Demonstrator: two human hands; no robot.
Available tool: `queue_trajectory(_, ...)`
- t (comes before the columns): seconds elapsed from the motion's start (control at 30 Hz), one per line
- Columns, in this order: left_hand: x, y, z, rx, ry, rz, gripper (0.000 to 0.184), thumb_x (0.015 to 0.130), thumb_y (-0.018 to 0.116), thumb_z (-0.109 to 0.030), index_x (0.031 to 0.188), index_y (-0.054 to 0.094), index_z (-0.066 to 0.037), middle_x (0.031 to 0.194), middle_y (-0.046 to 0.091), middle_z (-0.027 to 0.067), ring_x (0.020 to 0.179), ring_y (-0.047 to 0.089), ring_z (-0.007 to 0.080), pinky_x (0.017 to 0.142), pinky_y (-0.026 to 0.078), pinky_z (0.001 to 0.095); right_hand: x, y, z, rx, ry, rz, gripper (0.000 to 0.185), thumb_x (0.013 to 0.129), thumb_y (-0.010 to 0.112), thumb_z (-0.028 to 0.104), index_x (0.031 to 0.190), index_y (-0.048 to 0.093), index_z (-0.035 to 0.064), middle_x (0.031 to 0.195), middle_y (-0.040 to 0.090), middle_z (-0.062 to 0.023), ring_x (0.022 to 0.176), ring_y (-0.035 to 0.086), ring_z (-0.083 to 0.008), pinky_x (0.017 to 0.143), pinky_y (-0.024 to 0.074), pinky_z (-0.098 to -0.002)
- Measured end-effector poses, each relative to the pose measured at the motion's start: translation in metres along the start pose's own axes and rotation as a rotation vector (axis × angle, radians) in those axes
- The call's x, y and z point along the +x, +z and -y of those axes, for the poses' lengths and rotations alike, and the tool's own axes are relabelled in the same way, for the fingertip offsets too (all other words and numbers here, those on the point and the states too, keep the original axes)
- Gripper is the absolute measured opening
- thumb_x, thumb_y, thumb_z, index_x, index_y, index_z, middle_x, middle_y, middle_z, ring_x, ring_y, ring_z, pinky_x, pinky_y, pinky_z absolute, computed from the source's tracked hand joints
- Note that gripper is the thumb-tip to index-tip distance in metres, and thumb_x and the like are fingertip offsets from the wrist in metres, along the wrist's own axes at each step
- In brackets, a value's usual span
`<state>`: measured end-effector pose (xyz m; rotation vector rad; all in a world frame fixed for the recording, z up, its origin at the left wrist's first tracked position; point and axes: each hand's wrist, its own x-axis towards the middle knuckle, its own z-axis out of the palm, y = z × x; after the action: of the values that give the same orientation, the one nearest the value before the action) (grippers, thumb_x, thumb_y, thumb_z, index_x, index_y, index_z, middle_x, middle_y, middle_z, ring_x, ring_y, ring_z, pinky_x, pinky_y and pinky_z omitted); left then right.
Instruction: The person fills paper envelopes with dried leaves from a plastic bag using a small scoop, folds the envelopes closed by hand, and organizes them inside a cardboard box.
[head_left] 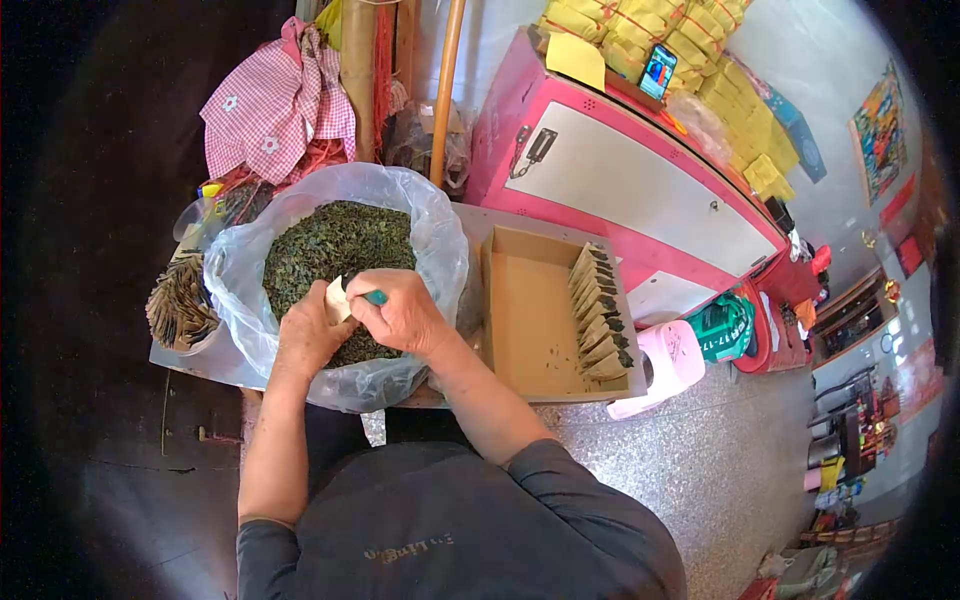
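My left hand [309, 332] pinches a small pale paper bag [338, 299] over a heap of dried dark-green leaves [335, 240]. My right hand [402, 313] is closed on a tool with a green end [376, 297], held against the bag; the rest of it is hidden. The leaves fill a large clear plastic bag [440, 232] with its rim spread wide. To the right, a cardboard box [525, 310] holds a row of brown paper bags [603, 320] with dark leaves at their mouths. A bundle of folded paper bags [180, 305] stands at the left.
Behind the box stands a pink and white cabinet [620, 165] bearing yellow packets [725, 100] and a phone [657, 72]. A pink plastic stool [675, 362] is right of the table. A checked pink cloth [275, 105] and a wooden pole [446, 95] are at the back.
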<state>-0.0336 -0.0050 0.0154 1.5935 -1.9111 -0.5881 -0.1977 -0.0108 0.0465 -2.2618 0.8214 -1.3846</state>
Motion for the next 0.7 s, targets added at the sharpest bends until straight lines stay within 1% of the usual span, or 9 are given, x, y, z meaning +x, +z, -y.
queue_trajectory(0.07, 0.000, -0.001, 0.000, -0.001, -0.004, -0.012, 0.046, 0.071, 0.078, -0.024, 0.101, 0.050, -0.003, 0.090, 0.066, 0.0218, 0.089, 0.063, 0.0406, 0.077, 0.049, 0.0472, 0.000, -0.004, -0.001, -0.057, -0.045, -0.088, 0.003, 0.080, 0.059, 0.006, 0.078, 0.060, 0.0030, 0.071, 0.061, -0.0122, 0.063, 0.061, -0.0278, 0.059, 0.0477, -0.0341)
queue_trajectory(0.2, 0.000, -0.002, 0.003, 0.026, 0.006, 0.000, 0.046, 0.071, 0.078, -0.025, 0.101, 0.051, -0.003, 0.088, 0.066, 0.0214, 0.087, 0.063, 0.0403, 0.076, 0.049, 0.0470, -0.003, -0.021, -0.002, 0.090, 0.124, -0.280, 0.010, 0.084, 0.055, 0.005, 0.081, 0.063, -0.0010, 0.066, 0.058, -0.0050, 0.061, 0.054, -0.0110, 0.058, 0.0439, -0.0275)
queue_trajectory(0.3, 0.000, -0.001, 0.003, 0.035, 0.002, -0.003, 0.047, 0.070, 0.079, -0.026, 0.100, 0.051, -0.003, 0.088, 0.066, 0.0213, 0.086, 0.063, 0.0402, 0.075, 0.050, 0.0470, -0.009, -0.028, -0.021, 0.137, 0.291, -0.347, 0.014, 0.086, 0.054, 0.008, 0.081, 0.063, -0.0018, 0.063, 0.057, -0.0049, 0.059, 0.054, -0.0120, 0.058, 0.0443, -0.0276)
queue_trajectory(0.37, -0.001, 0.000, 0.003, 0.040, 0.005, -0.008, 0.047, 0.070, 0.079, -0.026, 0.100, 0.051, -0.003, 0.087, 0.066, 0.0214, 0.085, 0.064, 0.0401, 0.075, 0.050, 0.0470, -0.016, -0.022, -0.047, 0.028, 0.463, -0.399, 0.018, 0.086, 0.054, 0.016, 0.079, 0.061, 0.0012, 0.064, 0.060, -0.0133, 0.059, 0.060, -0.0270, 0.059, 0.0471, -0.0354)
queue_trajectory(0.4, -0.001, 0.000, 0.002, 0.035, 0.010, -0.013, 0.047, 0.070, 0.079, -0.026, 0.100, 0.051, -0.003, 0.087, 0.066, 0.0215, 0.085, 0.064, 0.0400, 0.075, 0.050, 0.0470, -0.019, -0.016, -0.055, 0.028, 0.462, -0.399, 0.018, 0.086, 0.054, 0.016, 0.079, 0.061, 0.0012, 0.064, 0.060, -0.0133, 0.059, 0.060, -0.0270, 0.059, 0.0471, -0.0354)
queue_trajectory(0.47, 0.000, -0.001, 0.003, 0.030, 0.012, -0.023, 0.047, 0.069, 0.079, -0.026, 0.100, 0.051, -0.003, 0.087, 0.066, 0.0217, 0.085, 0.064, 0.0399, 0.075, 0.050, 0.0470, -0.027, 0.001, -0.070, -0.356, 0.521, -0.241, 0.020, 0.086, 0.052, 0.018, 0.083, 0.064, 0.0013, 0.062, 0.062, -0.0082, 0.059, 0.061, -0.0183, 0.057, 0.0467, -0.0319)
queue_trajectory(0.53, 0.001, 0.000, 0.006, 0.021, -0.023, 0.021, 0.053, 0.069, 0.079, -0.028, 0.107, 0.051, -0.003, 0.092, 0.065, 0.0234, 0.090, 0.062, 0.0415, 0.076, 0.048, 0.0476, -0.036, 0.021, -0.079, -0.363, 0.536, -0.227, 0.022, 0.087, 0.051, 0.020, 0.083, 0.064, 0.0029, 0.060, 0.062, -0.0092, 0.059, 0.063, -0.0203, 0.057, 0.0473, -0.0335)
queue_trajectory(0.67, 0.001, 0.000, 0.004, 0.018, -0.028, 0.018, 0.052, 0.069, 0.079, -0.028, 0.105, 0.051, -0.003, 0.091, 0.064, 0.0236, 0.088, 0.062, 0.0421, 0.076, 0.048, 0.0477, -0.038, 0.033, -0.079, -0.046, 0.609, -0.270, 0.023, 0.087, 0.050, 0.020, 0.082, 0.063, 0.0019, 0.061, 0.062, -0.0087, 0.052, 0.059, -0.0184, 0.051, 0.0470, -0.0325)
queue_trajectory(0.7, 0.001, 0.001, 0.006, 0.010, -0.011, 0.009, 0.051, 0.069, 0.079, -0.028, 0.104, 0.051, -0.002, 0.089, 0.064, 0.0236, 0.087, 0.061, 0.0423, 0.075, 0.048, 0.0476, -0.036, 0.028, -0.074, 0.106, 0.726, -0.295, 0.023, 0.087, 0.050, 0.019, 0.082, 0.063, 0.0019, 0.061, 0.061, -0.0079, 0.050, 0.057, -0.0162, 0.048, 0.0450, -0.0301)
